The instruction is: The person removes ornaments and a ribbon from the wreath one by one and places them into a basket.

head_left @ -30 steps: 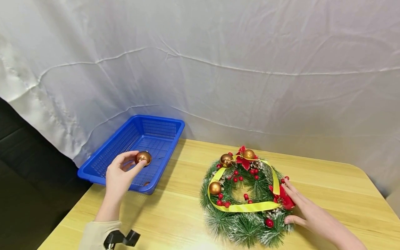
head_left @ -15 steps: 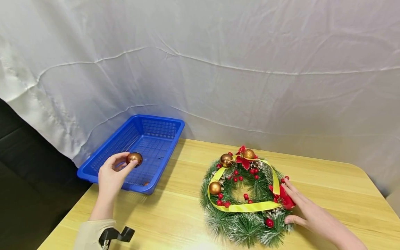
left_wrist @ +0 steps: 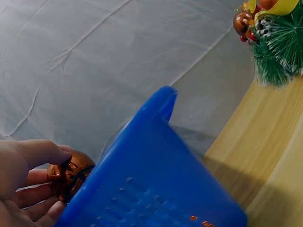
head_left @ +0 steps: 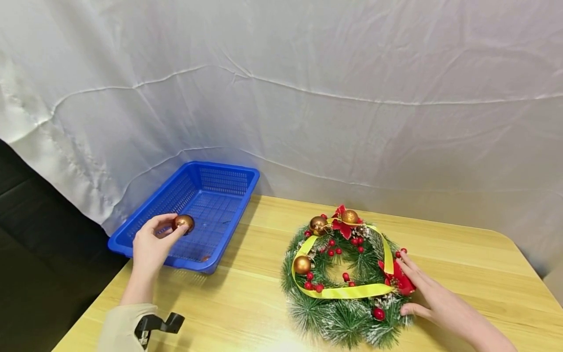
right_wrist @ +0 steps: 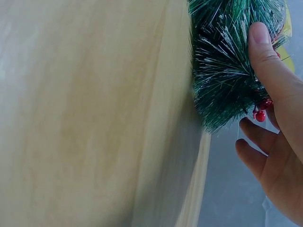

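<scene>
My left hand (head_left: 151, 244) pinches a shiny copper-brown Christmas bauble (head_left: 183, 224) between thumb and fingers, over the near left part of a blue plastic basket (head_left: 252, 190). In the left wrist view the basket wall partly covers the bauble (left_wrist: 71, 172). A green Christmas wreath (head_left: 316, 318) lies on the table, dressed with red berries, red flowers, a yellow ribbon (head_left: 347, 293) and several copper and gold baubles. My right hand (head_left: 433, 303) rests on its right edge beside a red flower (head_left: 399, 281), fingers extended. The right wrist view shows the thumb (right_wrist: 265, 56) against the needles.
Another copper-coloured thing (head_left: 205, 258) lies low in the basket's near corner. Pale grey cloth (head_left: 308, 122) hangs behind the wooden table (head_left: 246, 313). Dark material (head_left: 39, 244) lies off the table's left edge.
My left hand has moved left with the bauble, staying over the basket. My right hand and the wreath have hardly moved.
</scene>
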A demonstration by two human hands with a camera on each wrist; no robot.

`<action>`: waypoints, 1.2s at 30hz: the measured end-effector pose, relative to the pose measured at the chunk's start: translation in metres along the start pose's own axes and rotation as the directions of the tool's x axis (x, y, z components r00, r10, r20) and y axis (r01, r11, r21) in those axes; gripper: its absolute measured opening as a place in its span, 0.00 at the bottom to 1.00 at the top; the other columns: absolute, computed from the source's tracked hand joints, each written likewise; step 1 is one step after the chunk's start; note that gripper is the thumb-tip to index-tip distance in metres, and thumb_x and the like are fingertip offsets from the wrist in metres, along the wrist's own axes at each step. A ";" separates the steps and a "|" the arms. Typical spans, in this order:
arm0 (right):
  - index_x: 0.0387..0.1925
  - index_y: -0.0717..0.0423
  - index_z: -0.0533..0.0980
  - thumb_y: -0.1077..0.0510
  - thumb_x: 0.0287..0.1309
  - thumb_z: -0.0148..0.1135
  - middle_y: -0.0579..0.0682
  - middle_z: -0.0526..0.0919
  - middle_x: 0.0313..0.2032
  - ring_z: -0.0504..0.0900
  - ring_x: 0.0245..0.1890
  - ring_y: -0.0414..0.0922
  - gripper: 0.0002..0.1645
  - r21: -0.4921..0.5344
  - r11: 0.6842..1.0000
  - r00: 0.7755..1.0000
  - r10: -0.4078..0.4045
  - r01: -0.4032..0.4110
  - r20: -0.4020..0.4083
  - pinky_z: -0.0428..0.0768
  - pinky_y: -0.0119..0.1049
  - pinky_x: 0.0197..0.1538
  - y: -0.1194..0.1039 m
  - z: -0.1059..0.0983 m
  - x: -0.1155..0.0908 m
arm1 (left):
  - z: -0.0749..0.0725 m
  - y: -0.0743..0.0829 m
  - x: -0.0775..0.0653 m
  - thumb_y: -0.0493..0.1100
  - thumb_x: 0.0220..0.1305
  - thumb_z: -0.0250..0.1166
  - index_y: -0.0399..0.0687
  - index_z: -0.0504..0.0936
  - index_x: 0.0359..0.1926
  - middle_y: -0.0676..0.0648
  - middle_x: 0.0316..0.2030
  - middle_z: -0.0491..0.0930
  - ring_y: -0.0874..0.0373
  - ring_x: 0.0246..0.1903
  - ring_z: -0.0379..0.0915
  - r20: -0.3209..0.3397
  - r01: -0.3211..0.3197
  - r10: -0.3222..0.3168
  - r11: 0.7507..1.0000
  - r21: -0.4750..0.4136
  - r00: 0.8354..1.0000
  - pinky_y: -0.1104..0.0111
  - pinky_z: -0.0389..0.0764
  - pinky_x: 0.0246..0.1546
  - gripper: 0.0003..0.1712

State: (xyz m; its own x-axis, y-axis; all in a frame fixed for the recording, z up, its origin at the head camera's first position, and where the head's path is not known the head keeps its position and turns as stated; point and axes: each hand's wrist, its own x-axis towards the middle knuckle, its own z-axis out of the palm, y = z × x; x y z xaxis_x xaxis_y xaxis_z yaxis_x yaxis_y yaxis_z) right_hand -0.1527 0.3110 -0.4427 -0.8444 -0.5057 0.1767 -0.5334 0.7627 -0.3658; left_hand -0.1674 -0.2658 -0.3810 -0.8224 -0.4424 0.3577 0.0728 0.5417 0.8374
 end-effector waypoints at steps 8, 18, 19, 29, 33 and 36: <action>0.75 0.51 0.47 0.40 0.48 0.68 0.58 0.43 0.74 0.65 0.60 0.69 0.60 0.009 1.000 1.000 -0.002 0.002 0.001 0.73 0.68 0.44 0.000 0.000 0.000 | -0.010 -0.010 0.018 0.48 0.55 0.72 0.40 0.80 0.52 0.39 0.48 0.80 0.66 0.39 0.76 0.071 -0.018 0.010 0.994 0.110 0.997 0.88 0.71 0.35 0.25; 0.75 0.53 0.46 0.41 0.47 0.69 0.60 0.42 0.73 0.65 0.59 0.70 0.61 0.000 1.000 1.000 -0.020 0.020 -0.007 0.72 0.68 0.45 0.001 -0.002 -0.001 | -0.012 -0.016 0.030 0.43 0.57 0.71 0.32 0.78 0.53 0.32 0.46 0.80 0.41 0.47 0.78 0.259 -0.082 0.034 0.981 0.176 0.965 0.80 0.77 0.35 0.25; 0.75 0.53 0.46 0.41 0.47 0.69 0.60 0.42 0.73 0.65 0.59 0.70 0.61 0.000 1.000 1.000 -0.026 0.026 -0.011 0.72 0.68 0.45 0.001 -0.003 -0.001 | -0.012 -0.016 0.031 0.42 0.57 0.70 0.32 0.78 0.53 0.31 0.47 0.80 0.40 0.47 0.78 0.280 -0.084 0.030 0.980 0.182 0.960 0.76 0.79 0.37 0.25; 0.74 0.54 0.47 0.40 0.47 0.69 0.61 0.43 0.73 0.65 0.59 0.69 0.61 -0.017 0.999 0.999 -0.033 0.033 -0.016 0.72 0.65 0.47 0.000 -0.002 -0.001 | -0.013 -0.018 0.034 0.38 0.57 0.70 0.27 0.77 0.51 0.30 0.44 0.80 0.38 0.45 0.78 0.393 -0.100 -0.011 0.960 0.260 0.919 0.53 0.80 0.42 0.24; 0.74 0.54 0.47 0.40 0.47 0.69 0.62 0.44 0.73 0.65 0.60 0.68 0.61 -0.026 0.999 1.000 -0.029 0.028 -0.011 0.71 0.64 0.50 0.001 0.000 0.000 | -0.014 -0.017 0.033 0.39 0.57 0.70 0.26 0.77 0.51 0.29 0.44 0.80 0.37 0.46 0.77 0.402 -0.097 -0.024 0.955 0.279 0.915 0.52 0.80 0.42 0.25; 0.74 0.55 0.48 0.40 0.47 0.69 0.62 0.44 0.73 0.65 0.60 0.67 0.61 -0.027 0.999 1.000 -0.027 0.026 -0.009 0.72 0.63 0.49 0.001 0.001 0.000 | -0.015 -0.016 0.032 0.41 0.58 0.69 0.28 0.76 0.53 0.28 0.49 0.77 0.36 0.50 0.74 0.397 -0.085 -0.045 0.950 0.302 0.917 0.49 0.77 0.47 0.26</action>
State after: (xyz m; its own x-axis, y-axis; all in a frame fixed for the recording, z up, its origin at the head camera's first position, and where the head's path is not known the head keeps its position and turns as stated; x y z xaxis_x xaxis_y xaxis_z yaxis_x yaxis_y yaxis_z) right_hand -0.1536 0.3116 -0.4440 -0.8302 -0.5223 0.1947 -0.5567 0.7598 -0.3358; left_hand -0.1860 -0.2991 -0.3765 -0.9812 -0.1458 0.1262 -0.0318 0.7676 0.6401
